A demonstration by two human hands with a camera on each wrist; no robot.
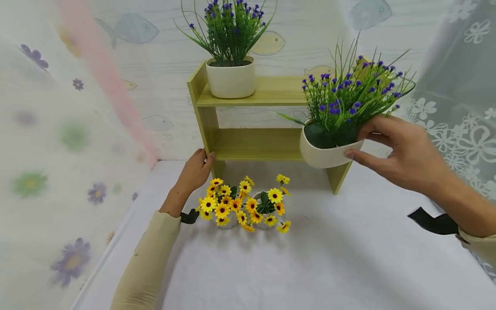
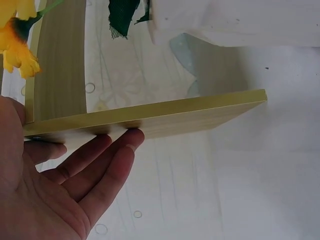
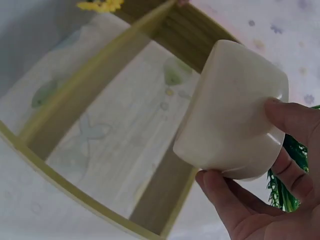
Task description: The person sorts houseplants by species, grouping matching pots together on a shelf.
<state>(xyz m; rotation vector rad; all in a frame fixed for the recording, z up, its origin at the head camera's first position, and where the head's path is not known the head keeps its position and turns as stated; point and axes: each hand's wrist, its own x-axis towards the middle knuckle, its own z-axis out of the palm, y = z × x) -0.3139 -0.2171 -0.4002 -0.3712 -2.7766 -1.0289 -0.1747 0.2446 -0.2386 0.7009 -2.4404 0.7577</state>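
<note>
My right hand (image 1: 407,150) grips a white oval pot of purple flowers (image 1: 329,153) by its rim and side, thumb on the outside. The pot is tilted and held up in front of the right part of a two-tier wooden shelf (image 1: 255,144). From the right wrist view, the pot's smooth side and base (image 3: 235,110) face the camera. My left hand (image 1: 195,170) holds the shelf's left side panel. Its fingers (image 2: 107,175) lie against the panel's outer face, with the thumb at the front edge. A second purple-flowered pot (image 1: 231,79) stands on the top tier's left end.
Two small white pots of yellow flowers (image 1: 222,210) stand on the white-covered table (image 1: 248,271), in front of the shelf and beside my left wrist. Behind the shelf hangs a fish-patterned curtain (image 1: 135,30). A grey flowered curtain (image 1: 461,82) hangs at the right.
</note>
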